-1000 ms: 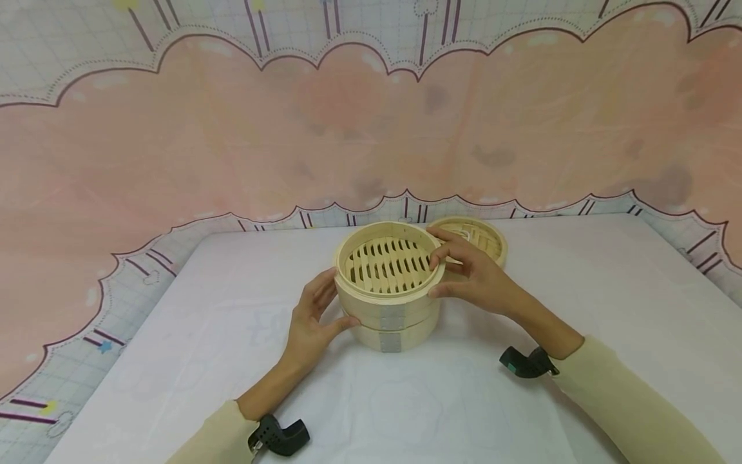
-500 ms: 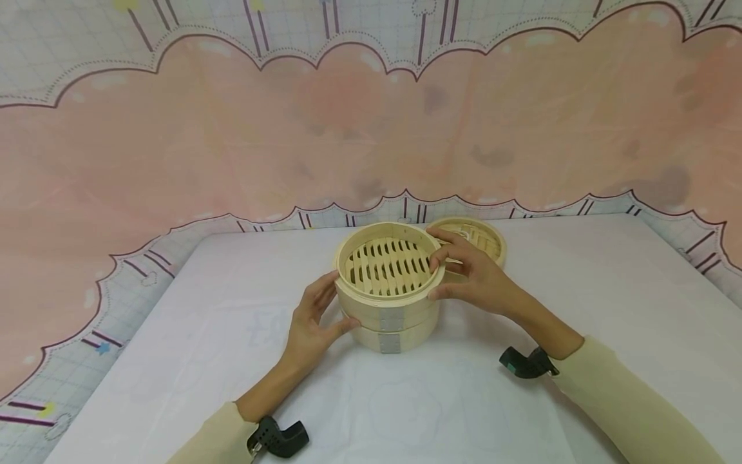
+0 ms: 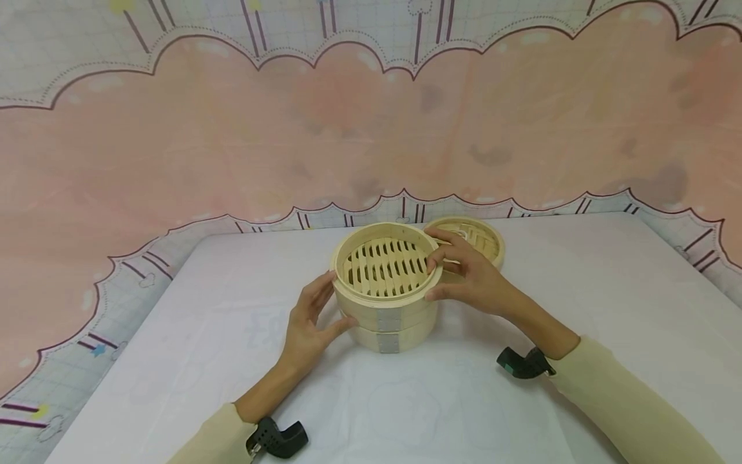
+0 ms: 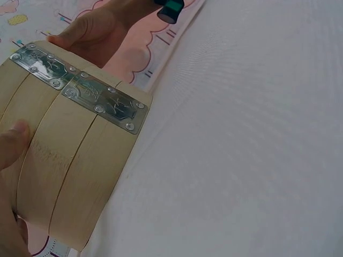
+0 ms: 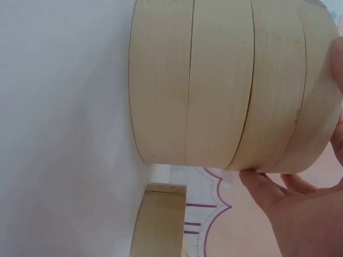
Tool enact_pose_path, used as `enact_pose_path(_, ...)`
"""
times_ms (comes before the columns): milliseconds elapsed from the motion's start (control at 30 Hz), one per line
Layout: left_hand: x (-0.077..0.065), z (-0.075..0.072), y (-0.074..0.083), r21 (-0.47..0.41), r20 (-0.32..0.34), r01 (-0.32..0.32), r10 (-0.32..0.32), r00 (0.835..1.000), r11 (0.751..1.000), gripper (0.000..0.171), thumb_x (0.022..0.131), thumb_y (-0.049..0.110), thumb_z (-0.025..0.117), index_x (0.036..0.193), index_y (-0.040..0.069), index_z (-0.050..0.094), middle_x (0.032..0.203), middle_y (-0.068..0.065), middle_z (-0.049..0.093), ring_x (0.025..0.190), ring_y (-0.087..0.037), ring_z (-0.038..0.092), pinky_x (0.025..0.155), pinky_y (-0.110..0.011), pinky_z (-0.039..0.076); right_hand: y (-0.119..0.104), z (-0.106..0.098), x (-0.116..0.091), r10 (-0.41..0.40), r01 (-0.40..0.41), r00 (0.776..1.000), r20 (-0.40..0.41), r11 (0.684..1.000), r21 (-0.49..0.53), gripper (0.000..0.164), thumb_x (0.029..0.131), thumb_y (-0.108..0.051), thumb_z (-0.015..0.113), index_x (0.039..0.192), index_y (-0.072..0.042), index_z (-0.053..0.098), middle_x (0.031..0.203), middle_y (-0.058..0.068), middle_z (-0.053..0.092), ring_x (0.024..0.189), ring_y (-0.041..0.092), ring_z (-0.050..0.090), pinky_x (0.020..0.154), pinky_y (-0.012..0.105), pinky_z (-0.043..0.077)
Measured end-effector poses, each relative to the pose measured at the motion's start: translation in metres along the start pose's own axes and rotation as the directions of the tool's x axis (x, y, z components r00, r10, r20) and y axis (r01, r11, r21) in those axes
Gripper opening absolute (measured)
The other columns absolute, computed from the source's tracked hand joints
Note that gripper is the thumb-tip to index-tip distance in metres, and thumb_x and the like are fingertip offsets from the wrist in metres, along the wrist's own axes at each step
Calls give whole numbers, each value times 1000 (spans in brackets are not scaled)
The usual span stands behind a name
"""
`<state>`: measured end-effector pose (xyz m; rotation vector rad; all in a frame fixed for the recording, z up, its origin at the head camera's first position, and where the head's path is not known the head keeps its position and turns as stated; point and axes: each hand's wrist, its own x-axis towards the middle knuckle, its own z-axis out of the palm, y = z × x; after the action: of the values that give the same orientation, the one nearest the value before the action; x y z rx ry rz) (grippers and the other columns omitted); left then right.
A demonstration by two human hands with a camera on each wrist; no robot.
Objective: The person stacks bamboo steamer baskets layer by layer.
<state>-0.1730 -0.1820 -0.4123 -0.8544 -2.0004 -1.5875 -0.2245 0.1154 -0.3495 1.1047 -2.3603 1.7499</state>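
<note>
Two bamboo steamer baskets stand stacked in the middle of the table in the head view, the upper basket (image 3: 359, 310) on the lower basket (image 3: 365, 338). A slatted floor shows inside the upper one. My left hand (image 3: 307, 325) holds the stack's left side, thumb toward the front, near the seam between the baskets. On the right, my right hand (image 3: 472, 277) grips the upper basket's rim, fingertips over the edge and thumb outside. Metal plates (image 4: 107, 101) join the bands in the left wrist view. The right wrist view shows the stack's plain wall (image 5: 214, 80).
A round woven bamboo lid (image 3: 489, 243) lies behind the stack to the right, partly hidden by my right hand. White cloth (image 3: 232, 309) covers the table. Behind it hangs a pink patterned backdrop (image 3: 348, 142).
</note>
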Motion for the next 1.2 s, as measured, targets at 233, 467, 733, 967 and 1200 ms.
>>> enact_pose_path(233,1,-1,-1,-31,-1,-27,27,1000,999,86,65,-21,75,139,-2,37,143,-21,40,134,-29,37,113,-40,30,0,1,1,3,-3,1000,-5,1000,1,33,71,-7,84,92,-7,59,152,11,24,139,23,24,109,38,36)
enact_pose_path(467,2,-1,2,-62,-16,51,-53,998,997,81,67,-24,72,137,-7,35,142,-25,37,135,-29,36,113,-40,29,-2,2,1,3,-3,1000,-7,1000,-30,33,71,-9,85,91,-8,59,152,12,25,140,23,22,110,45,33)
enact_pose_path(733,3,-1,2,-71,-23,27,-28,999,997,85,66,-20,75,139,-2,36,142,-22,39,135,-29,36,113,-38,30,-3,2,2,8,-8,1000,-5,998,-56,33,71,-12,85,91,-10,59,150,3,26,140,22,21,110,47,33)
enact_pose_path(967,3,-1,3,-69,-16,38,-39,999,997,84,67,-21,75,139,-3,35,143,-21,38,135,-30,36,113,-38,29,-3,2,1,7,-7,1000,1,998,-68,33,71,-13,85,91,-11,60,150,3,25,139,22,22,110,46,34)
enact_pose_path(1200,4,0,9,-62,-12,58,-58,998,996,82,66,-24,73,137,-7,35,142,-24,38,135,-29,36,113,-41,28,-5,1,1,3,-2,1000,9,996,-85,33,71,-14,85,92,-11,60,150,4,25,139,25,24,108,44,36)
